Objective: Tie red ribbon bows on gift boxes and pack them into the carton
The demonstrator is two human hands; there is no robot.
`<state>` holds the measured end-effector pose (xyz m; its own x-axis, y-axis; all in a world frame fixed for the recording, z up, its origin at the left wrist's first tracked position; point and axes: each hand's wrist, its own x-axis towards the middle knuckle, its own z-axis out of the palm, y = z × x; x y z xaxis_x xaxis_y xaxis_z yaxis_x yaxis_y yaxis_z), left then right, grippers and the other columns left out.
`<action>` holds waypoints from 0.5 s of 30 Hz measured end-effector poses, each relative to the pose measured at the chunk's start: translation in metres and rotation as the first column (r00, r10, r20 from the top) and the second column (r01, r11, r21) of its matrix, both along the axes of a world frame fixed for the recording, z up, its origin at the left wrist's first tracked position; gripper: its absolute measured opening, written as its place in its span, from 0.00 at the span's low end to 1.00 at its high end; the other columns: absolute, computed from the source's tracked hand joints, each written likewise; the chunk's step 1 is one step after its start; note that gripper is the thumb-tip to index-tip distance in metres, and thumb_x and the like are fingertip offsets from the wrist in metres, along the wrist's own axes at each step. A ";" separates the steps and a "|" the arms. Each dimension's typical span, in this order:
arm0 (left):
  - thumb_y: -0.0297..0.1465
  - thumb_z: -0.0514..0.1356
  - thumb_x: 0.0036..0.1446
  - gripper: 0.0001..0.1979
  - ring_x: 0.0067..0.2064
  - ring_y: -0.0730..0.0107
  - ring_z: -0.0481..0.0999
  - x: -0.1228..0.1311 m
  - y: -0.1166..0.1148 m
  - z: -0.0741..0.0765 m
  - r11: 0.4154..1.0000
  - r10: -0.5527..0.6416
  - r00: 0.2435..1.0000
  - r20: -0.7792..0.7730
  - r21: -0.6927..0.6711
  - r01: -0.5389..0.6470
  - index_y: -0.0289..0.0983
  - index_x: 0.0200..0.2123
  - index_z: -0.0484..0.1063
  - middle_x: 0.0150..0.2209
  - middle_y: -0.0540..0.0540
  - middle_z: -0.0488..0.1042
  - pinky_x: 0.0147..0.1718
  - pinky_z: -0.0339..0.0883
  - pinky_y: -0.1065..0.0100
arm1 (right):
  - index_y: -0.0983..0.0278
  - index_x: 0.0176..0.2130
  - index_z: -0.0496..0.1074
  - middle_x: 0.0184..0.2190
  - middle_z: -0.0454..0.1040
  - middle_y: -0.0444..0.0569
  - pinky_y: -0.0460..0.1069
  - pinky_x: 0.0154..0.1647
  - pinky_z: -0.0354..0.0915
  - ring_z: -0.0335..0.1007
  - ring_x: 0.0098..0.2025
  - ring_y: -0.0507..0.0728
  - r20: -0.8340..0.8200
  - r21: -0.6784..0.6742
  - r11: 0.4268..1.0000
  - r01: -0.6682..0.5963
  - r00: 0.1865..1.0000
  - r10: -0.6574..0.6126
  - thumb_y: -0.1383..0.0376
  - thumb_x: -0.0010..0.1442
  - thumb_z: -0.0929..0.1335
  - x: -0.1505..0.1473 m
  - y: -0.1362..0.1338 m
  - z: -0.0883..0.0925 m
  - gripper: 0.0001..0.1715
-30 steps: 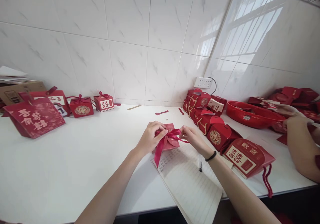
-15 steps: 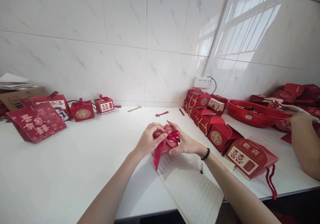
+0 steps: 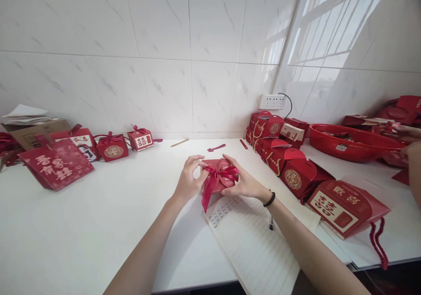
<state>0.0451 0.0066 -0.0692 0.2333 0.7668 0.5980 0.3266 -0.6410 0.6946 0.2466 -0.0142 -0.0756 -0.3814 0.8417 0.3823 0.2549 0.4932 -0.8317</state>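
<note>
My left hand (image 3: 187, 183) and right hand (image 3: 242, 182) clasp the ribboned red box (image 3: 210, 164) from both sides at mid-counter (image 3: 98, 216), just beyond the notebook (image 3: 253, 242) overhanging the front edge, while a row of red boxes (image 3: 296, 176) crowds my right wrist.

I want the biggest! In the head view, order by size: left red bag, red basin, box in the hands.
1. red basin and red bag: they look about alike, so I can't rank them.
2. box: clearly smallest.
</note>
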 end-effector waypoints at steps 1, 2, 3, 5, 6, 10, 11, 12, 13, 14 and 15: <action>0.29 0.55 0.53 0.02 0.53 0.63 0.65 0.001 -0.001 0.000 1.000 0.017 1.000 0.004 0.013 -0.017 0.39 0.29 0.68 0.47 0.45 0.67 0.54 0.58 0.57 | 0.57 0.64 0.43 0.58 0.54 0.55 0.58 0.60 0.54 0.55 0.58 0.62 -0.012 -0.004 1.000 -0.014 1.000 0.014 0.62 0.44 0.77 0.000 -0.001 -0.002 0.59; 0.29 0.56 0.53 0.02 0.53 0.63 0.65 0.001 -0.002 0.000 0.999 0.038 0.999 0.009 0.034 -0.038 0.39 0.28 0.67 0.47 0.46 0.67 0.54 0.58 0.57 | 0.57 0.63 0.42 0.58 0.55 0.55 0.58 0.60 0.55 0.56 0.58 0.62 -0.025 -0.011 1.000 -0.025 0.999 0.024 0.62 0.44 0.76 -0.001 -0.001 -0.004 0.59; 0.29 0.56 0.52 0.03 0.53 0.63 0.64 0.002 -0.003 0.000 0.996 0.061 0.998 0.013 0.059 -0.062 0.39 0.27 0.67 0.46 0.46 0.68 0.54 0.58 0.57 | 0.57 0.63 0.41 0.58 0.55 0.55 0.58 0.59 0.55 0.57 0.57 0.62 -0.041 -0.019 0.999 -0.029 0.999 0.028 0.62 0.45 0.76 -0.001 -0.002 -0.006 0.59; 0.28 0.57 0.52 0.04 0.52 0.63 0.64 0.003 -0.004 0.000 0.987 0.113 0.993 0.018 0.117 -0.115 0.39 0.25 0.66 0.44 0.47 0.68 0.53 0.59 0.57 | 0.57 0.63 0.41 0.58 0.56 0.55 0.59 0.59 0.56 0.58 0.57 0.62 -0.066 -0.032 0.999 -0.025 0.998 0.023 0.62 0.45 0.76 -0.003 -0.002 -0.008 0.58; 0.28 0.57 0.51 0.05 0.50 0.63 0.65 0.004 -0.004 0.000 0.979 0.138 0.990 0.024 0.150 -0.140 0.39 0.24 0.66 0.43 0.47 0.69 0.52 0.60 0.58 | 0.57 0.63 0.41 0.58 0.56 0.55 0.59 0.59 0.56 0.58 0.57 0.62 -0.072 -0.035 0.999 -0.022 0.997 0.020 0.62 0.45 0.76 -0.003 -0.002 -0.008 0.58; 0.27 0.58 0.50 0.07 0.42 0.66 0.68 0.004 -0.002 -0.004 0.945 0.180 0.982 0.056 0.266 -0.188 0.38 0.22 0.64 0.36 0.48 0.68 0.45 0.64 0.62 | 0.58 0.63 0.41 0.58 0.55 0.55 0.59 0.59 0.55 0.57 0.58 0.63 -0.069 -0.041 0.999 -0.018 0.997 0.015 0.62 0.45 0.76 -0.004 -0.002 -0.008 0.59; 0.26 0.58 0.51 0.07 0.41 0.67 0.68 0.004 -0.002 -0.004 0.942 0.168 0.984 0.057 0.285 -0.177 0.38 0.22 0.64 0.34 0.48 0.68 0.43 0.65 0.62 | 0.58 0.63 0.41 0.58 0.55 0.55 0.59 0.59 0.55 0.56 0.58 0.63 -0.068 -0.042 0.999 -0.017 0.998 0.014 0.62 0.45 0.76 -0.003 -0.002 -0.008 0.59; 0.26 0.58 0.51 0.07 0.40 0.67 0.68 0.004 -0.001 -0.005 0.940 0.147 0.988 0.052 0.302 -0.156 0.38 0.23 0.64 0.34 0.48 0.68 0.42 0.65 0.63 | 0.58 0.64 0.41 0.58 0.55 0.55 0.59 0.59 0.55 0.56 0.58 0.63 -0.070 -0.044 0.999 -0.017 0.997 0.013 0.62 0.45 0.76 -0.003 -0.002 -0.009 0.59; 0.26 0.58 0.50 0.06 0.40 0.67 0.68 0.003 -0.001 -0.005 0.938 0.118 0.992 0.045 0.322 -0.126 0.38 0.23 0.64 0.34 0.48 0.68 0.42 0.65 0.63 | 0.58 0.64 0.41 0.57 0.55 0.55 0.59 0.59 0.55 0.57 0.58 0.63 -0.074 -0.046 0.999 -0.016 0.997 0.012 0.62 0.45 0.76 -0.003 -0.002 -0.009 0.59; 0.25 0.58 0.50 0.05 0.40 0.67 0.68 0.002 -0.001 -0.005 0.935 0.084 0.996 0.032 0.344 -0.090 0.38 0.24 0.65 0.34 0.48 0.68 0.42 0.65 0.63 | 0.57 0.64 0.41 0.57 0.56 0.55 0.59 0.59 0.55 0.57 0.57 0.62 -0.080 -0.049 0.999 -0.014 0.997 0.010 0.63 0.45 0.76 -0.002 -0.002 -0.009 0.59; 0.24 0.58 0.50 0.04 0.40 0.67 0.68 0.002 -0.001 -0.005 0.930 0.048 0.999 0.014 0.365 -0.050 0.38 0.26 0.65 0.34 0.47 0.68 0.42 0.65 0.62 | 0.57 0.64 0.41 0.57 0.56 0.55 0.59 0.59 0.55 0.58 0.57 0.62 -0.087 -0.052 0.999 -0.013 0.996 0.008 0.63 0.45 0.76 -0.002 -0.002 -0.010 0.59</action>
